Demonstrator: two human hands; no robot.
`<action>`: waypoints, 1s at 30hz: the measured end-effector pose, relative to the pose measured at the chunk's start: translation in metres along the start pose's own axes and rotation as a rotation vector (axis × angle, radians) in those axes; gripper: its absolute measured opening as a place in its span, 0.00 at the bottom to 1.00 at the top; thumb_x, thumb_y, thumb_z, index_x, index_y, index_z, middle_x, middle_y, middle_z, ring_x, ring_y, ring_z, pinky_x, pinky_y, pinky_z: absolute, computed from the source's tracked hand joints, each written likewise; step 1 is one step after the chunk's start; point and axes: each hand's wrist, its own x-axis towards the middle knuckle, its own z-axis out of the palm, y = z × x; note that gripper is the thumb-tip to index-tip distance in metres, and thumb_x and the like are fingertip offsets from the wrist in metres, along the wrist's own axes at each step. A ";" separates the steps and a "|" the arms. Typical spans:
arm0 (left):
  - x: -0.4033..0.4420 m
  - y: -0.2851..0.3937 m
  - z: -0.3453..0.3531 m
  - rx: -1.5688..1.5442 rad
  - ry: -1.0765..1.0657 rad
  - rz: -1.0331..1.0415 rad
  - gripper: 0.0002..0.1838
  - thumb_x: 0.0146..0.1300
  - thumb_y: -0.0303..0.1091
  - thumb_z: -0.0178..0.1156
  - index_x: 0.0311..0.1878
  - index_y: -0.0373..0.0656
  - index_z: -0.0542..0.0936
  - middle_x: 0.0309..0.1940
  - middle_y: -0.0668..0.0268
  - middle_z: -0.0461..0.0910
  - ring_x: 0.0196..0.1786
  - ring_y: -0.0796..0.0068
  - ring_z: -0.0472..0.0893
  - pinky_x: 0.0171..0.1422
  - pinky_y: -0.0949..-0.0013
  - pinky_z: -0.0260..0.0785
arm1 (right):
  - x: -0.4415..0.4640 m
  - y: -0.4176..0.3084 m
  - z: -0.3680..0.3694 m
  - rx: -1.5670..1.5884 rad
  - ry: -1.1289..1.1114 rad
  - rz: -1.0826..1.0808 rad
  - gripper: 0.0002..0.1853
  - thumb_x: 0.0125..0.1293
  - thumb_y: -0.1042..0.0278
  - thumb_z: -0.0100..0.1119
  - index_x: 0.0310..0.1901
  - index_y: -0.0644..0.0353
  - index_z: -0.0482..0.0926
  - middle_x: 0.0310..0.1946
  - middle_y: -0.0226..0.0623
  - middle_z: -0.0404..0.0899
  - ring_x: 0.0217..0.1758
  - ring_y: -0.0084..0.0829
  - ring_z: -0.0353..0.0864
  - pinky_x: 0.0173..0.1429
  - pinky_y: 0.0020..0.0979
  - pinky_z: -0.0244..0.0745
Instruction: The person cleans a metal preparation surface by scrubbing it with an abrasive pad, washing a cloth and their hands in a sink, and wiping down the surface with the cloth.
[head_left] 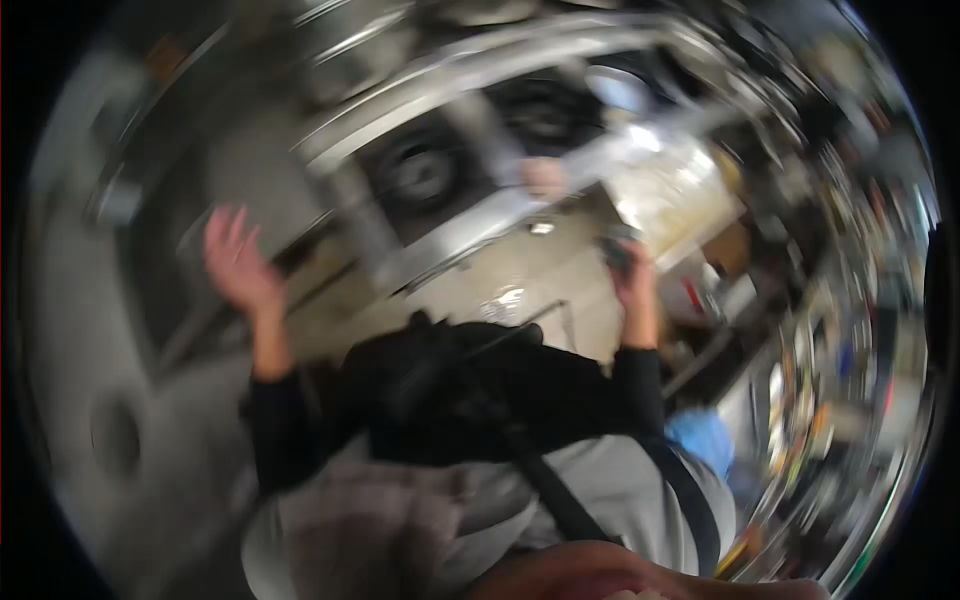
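My left hand (pixel 240 265) is out to the left, palm showing and fingers spread, with nothing in it. It is over a grey surface left of the stove (pixel 430 245). At the right, my right hand (pixel 635 285) has its fingers closed round a small dark object (pixel 618 250), too blurred to name. That hand is just below a shiny, pale work surface (pixel 675 190). A pinkish-brown lump (pixel 545 178) rests on the stove's front ledge, between the two hands. Motion blur smears the whole view.
The metal stove has two dark burners (pixel 422 172) facing me. A pale bluish round dish (pixel 618 90) stands behind the right one. Brown boxes (pixel 727 250) and shelves crowded with blurred items fill the right. Wet-looking floor (pixel 505 300) lies before my apron.
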 end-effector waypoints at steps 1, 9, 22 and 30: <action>0.018 0.003 -0.009 -0.123 0.025 0.020 0.35 0.73 0.54 0.45 0.73 0.35 0.64 0.70 0.52 0.68 0.70 0.52 0.71 0.66 0.56 0.65 | 0.000 0.001 0.021 0.105 -0.107 0.053 0.17 0.62 0.67 0.63 0.53 0.53 0.78 0.46 0.33 0.83 0.51 0.33 0.81 0.55 0.38 0.75; 0.104 -0.014 -0.131 0.102 0.371 -0.148 0.23 0.73 0.44 0.57 0.63 0.39 0.75 0.58 0.60 0.78 0.60 0.70 0.77 0.59 0.67 0.68 | 0.046 0.017 0.148 0.069 -0.272 0.048 0.20 0.60 0.69 0.58 0.53 0.69 0.76 0.53 0.47 0.82 0.57 0.45 0.82 0.64 0.47 0.76; 0.317 -0.125 -0.305 -0.234 0.128 -0.735 0.27 0.75 0.45 0.52 0.68 0.34 0.72 0.65 0.52 0.76 0.69 0.59 0.74 0.73 0.60 0.65 | 0.030 0.135 0.554 -0.646 -0.734 0.086 0.26 0.64 0.61 0.64 0.61 0.62 0.74 0.47 0.34 0.81 0.51 0.27 0.78 0.56 0.32 0.73; 0.543 -0.331 -0.421 0.173 0.104 -0.960 0.39 0.66 0.56 0.56 0.76 0.49 0.63 0.76 0.61 0.62 0.76 0.65 0.61 0.77 0.58 0.53 | -0.003 0.290 0.803 -0.874 -1.265 0.344 0.25 0.70 0.56 0.64 0.63 0.58 0.72 0.57 0.34 0.77 0.57 0.31 0.78 0.56 0.38 0.82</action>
